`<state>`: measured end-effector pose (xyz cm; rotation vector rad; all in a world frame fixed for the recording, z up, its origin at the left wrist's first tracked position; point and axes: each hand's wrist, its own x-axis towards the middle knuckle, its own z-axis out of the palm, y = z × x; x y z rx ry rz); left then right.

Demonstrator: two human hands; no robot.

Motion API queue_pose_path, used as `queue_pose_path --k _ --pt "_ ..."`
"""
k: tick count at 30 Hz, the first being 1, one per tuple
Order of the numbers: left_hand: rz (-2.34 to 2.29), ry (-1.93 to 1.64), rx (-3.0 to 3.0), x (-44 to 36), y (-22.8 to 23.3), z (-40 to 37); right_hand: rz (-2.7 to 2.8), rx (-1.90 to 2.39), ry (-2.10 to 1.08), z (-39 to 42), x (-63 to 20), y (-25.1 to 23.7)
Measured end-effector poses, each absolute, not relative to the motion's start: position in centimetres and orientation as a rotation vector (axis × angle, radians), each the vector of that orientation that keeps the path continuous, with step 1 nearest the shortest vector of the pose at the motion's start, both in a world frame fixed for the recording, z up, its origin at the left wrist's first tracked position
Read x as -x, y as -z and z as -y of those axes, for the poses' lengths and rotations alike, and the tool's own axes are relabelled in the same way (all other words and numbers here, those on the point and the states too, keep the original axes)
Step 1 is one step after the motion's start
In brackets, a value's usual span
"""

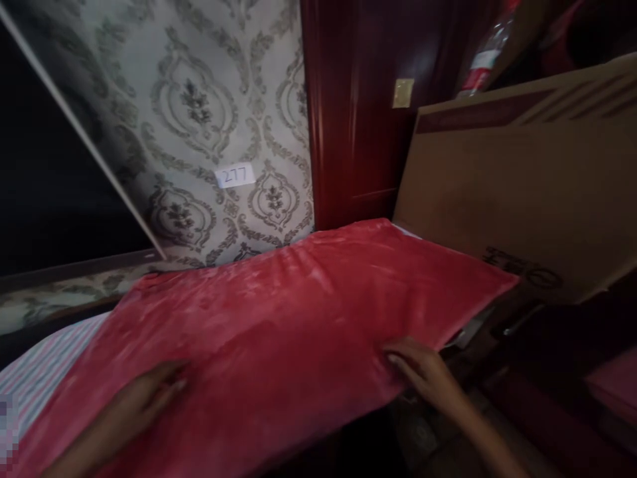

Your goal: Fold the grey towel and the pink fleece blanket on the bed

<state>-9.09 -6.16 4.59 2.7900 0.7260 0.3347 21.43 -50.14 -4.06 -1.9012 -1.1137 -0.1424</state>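
A red plush cloth spreads over the surface before me, its far edge along the wall and its right corner near a cardboard box. At its near left part, my left hand has thumb and fingers drawn together on the fabric, somewhat blurred. On the right, my right hand pinches the same cloth close to its near right edge, where small folds gather. Beneath the cloth at the left shows a striped fabric in white, pink and blue.
The large cardboard box stands at the right, with a plastic bottle behind it. A dark screen-like panel is at the left. Behind are patterned wallpaper, a paper label reading 277, and a dark red door panel.
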Motion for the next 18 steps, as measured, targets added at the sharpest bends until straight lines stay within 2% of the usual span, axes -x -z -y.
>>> queue_pose_path --k 5,9,13,18 --pt "-0.289 -0.260 -2.860 -10.6 -4.9 10.8 1.092 1.899 0.217 48.0 -27.0 4.0" --pt "-0.271 -0.398 -2.998 -22.6 -3.5 14.6 0.831 2.045 0.275 47.6 -34.4 3.1" --pt "-0.371 -0.446 -3.054 -27.7 -0.5 16.9 0.363 2.345 0.299 47.0 -42.9 0.8" --pt "-0.493 -0.334 -3.152 -28.4 2.2 17.1 0.063 2.529 0.275 47.5 -52.4 -0.5"
